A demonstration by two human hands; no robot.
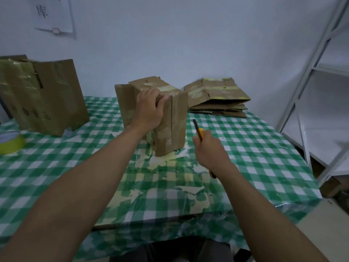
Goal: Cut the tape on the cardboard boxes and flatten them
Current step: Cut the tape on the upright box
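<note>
The left hand (pixel 149 108) was curled over the top edge of the box (pixel 170 125), fingers (pixel 160 100) hooked onto its upper rim and palm against its left face, gripping it as it stood on end on the table (pixel 255 154). The box rose tall and narrow, its front seam running top to bottom just right of that hand, with glossy tape over the top and near the base. The right hand (pixel 211 150) was closed in a fist around the knife (pixel 200 133), its yellow body showing above and below the grip and its dark blade pointing up and away, close beside the box's lower right edge but not touching it. Under both hands the green-checked tablecloth was torn and patched with pale scraps. Behind the box to the right, against the wall, lay a stack (pixel 217 99) of flattened boxes. To the far left stood a bigger box (pixel 43 97), taped and upright, well apart from the hands, and in front of it, at the table's left edge, sat a yellow tape roll (pixel 11 141). A white shelf frame (pixel 309 87) stood at the right.
</note>
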